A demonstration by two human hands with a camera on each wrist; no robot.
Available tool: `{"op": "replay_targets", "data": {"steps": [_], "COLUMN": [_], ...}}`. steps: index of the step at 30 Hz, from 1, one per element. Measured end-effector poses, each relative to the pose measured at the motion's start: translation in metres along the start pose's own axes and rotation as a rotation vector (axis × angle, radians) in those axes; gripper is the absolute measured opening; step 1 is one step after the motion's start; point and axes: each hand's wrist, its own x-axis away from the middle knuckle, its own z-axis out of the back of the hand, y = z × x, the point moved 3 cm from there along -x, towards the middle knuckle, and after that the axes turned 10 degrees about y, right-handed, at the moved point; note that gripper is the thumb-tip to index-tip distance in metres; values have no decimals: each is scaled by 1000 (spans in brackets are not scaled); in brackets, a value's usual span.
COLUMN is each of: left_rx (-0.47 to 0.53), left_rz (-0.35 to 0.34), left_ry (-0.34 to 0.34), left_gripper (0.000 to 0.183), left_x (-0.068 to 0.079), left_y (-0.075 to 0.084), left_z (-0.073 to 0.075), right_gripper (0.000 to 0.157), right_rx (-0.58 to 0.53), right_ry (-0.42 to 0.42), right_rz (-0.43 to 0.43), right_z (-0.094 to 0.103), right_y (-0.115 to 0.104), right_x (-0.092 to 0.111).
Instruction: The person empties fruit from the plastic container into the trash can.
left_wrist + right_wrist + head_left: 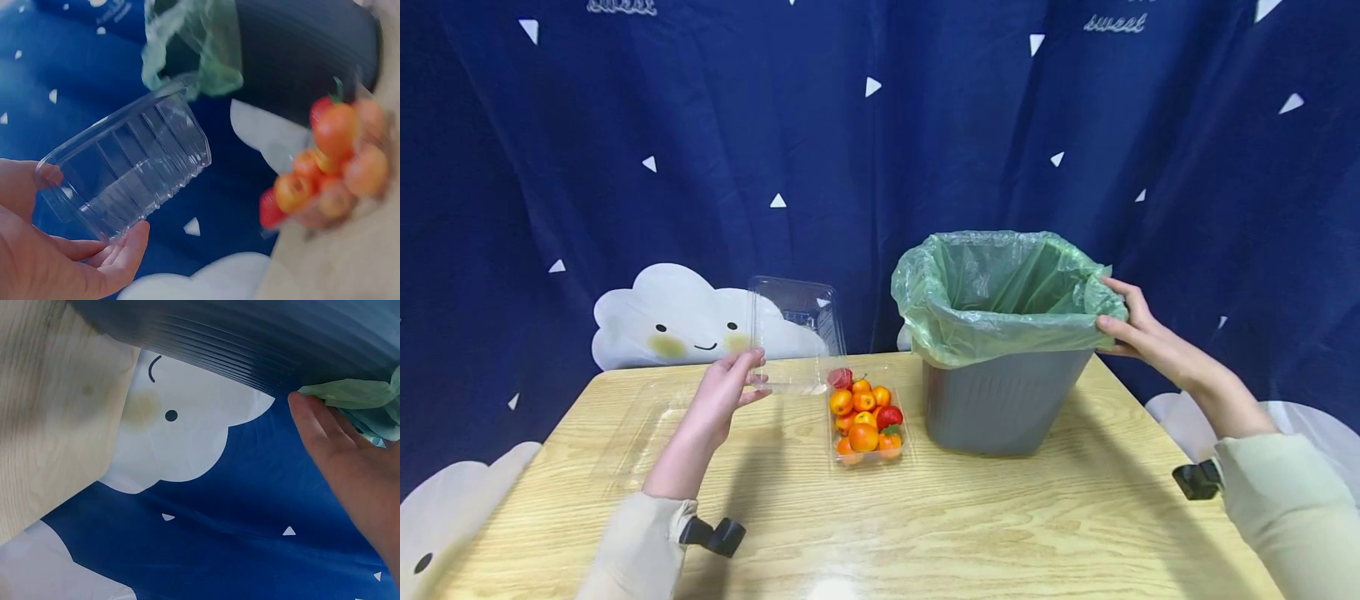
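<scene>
Blue curtain (790, 125) fills the background, printed with a smiling cloud (692, 321), and a wooden table (820, 525) stretches before it. I have the left hand (733, 385) up over the far side of the table, thumb and fingers pinching the lower left corner of a box (797, 333). It is clear, ribbed and tipped up off the wood, and I see nothing inside it. Just beside it, a clear tray (868, 462) rests on the table, holding orange and red fruit (863, 417). Right of that stands a grey bin (988, 408) with a green bag (1011, 333) folded over its rim.

I have the right hand (1141, 332) at the rim's right side, thumb and forefinger apart, gripping the bag's edge; the right wrist feed gives me fingertips (301, 403) under the fold, not the thumb.

As I judge it, the lining is done and the box is off the table. It is not yet let go, and hangs left of the bin. One flat clear piece (643, 429) lies untouched at the left; lid or tray, I can't tell. The bin's bottom is hidden.
</scene>
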Motion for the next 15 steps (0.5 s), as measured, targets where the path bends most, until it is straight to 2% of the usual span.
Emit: {"op": "replay_targets", "data": {"steps": [3, 7, 12, 15], "left_rx": [-5, -31, -64, -85], "left_rz": [35, 65, 91, 109], "left_ry": [21, 24, -4, 4], "left_gripper": [56, 57, 60, 59], "left_x": [0, 2, 4, 4], "left_y": [-19, -41, -63, -73], "left_z": [8, 16, 22, 25], "right_gripper": [56, 56, 56, 56], "right_rx": [-54, -56, -77, -103], "right_ry": [-5, -4, -8, -27], "right_rz": [21, -5, -27, -23], "right_z": [-1, -1, 0, -1], "right_y": [0, 0, 1, -1], "right_x": [0, 0, 0, 0]}}
